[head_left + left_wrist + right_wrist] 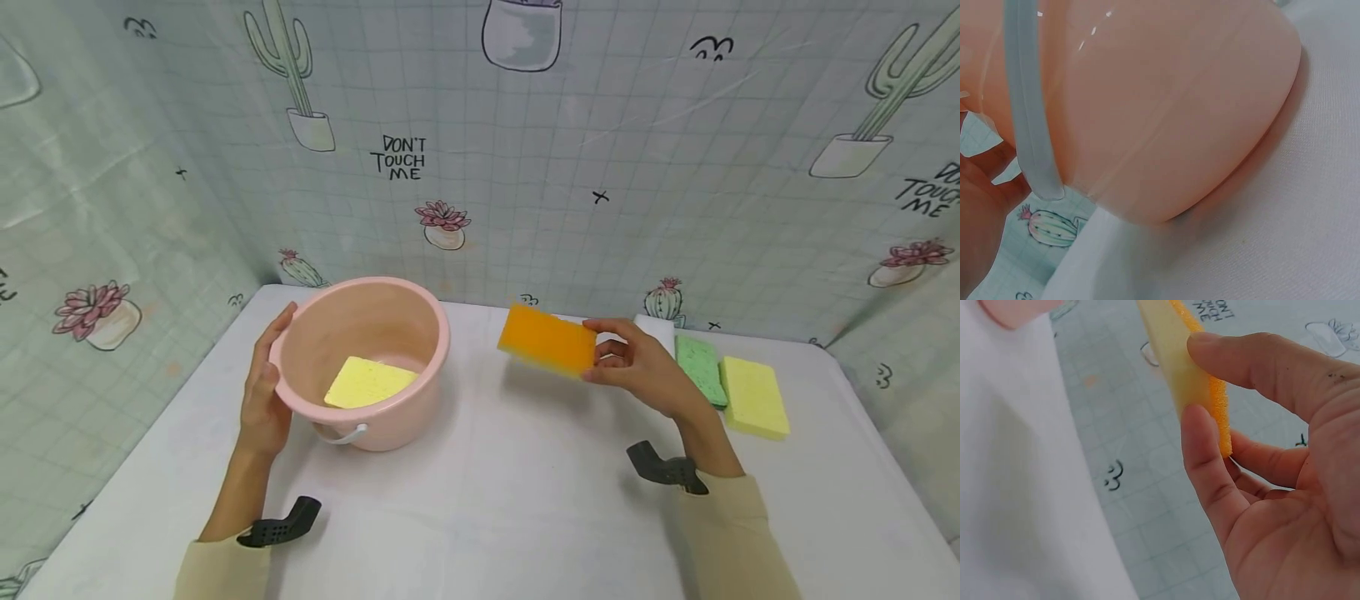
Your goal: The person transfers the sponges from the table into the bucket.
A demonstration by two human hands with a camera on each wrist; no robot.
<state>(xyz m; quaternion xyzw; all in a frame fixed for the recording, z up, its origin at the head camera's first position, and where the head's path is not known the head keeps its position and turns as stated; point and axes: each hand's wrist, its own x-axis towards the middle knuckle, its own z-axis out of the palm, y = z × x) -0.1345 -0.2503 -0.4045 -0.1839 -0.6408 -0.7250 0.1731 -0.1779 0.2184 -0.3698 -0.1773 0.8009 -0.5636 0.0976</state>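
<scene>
A pink bucket [405, 417] with a white handle [1029, 106] stands at the left of the table. Inside it lies a yellow sponge [369, 382]. My left hand [266, 400] rests along the bucket's left outer side, its extended fingers reaching up near the rim; the left wrist view catches only part of this hand behind the handle. To the right of the bucket, my right hand [637, 362] pinches one end of an orange sponge [547, 337] between thumb and fingers, above the tabletop. A pale yellow layer [1179, 369] shows on that sponge in the right wrist view.
At the back right, a green sponge [700, 367] and another yellow sponge [753, 396] lie side by side. A white item [656, 329] sits partly behind my right hand. Patterned cloth [525, 167] hangs behind the white table [510, 500].
</scene>
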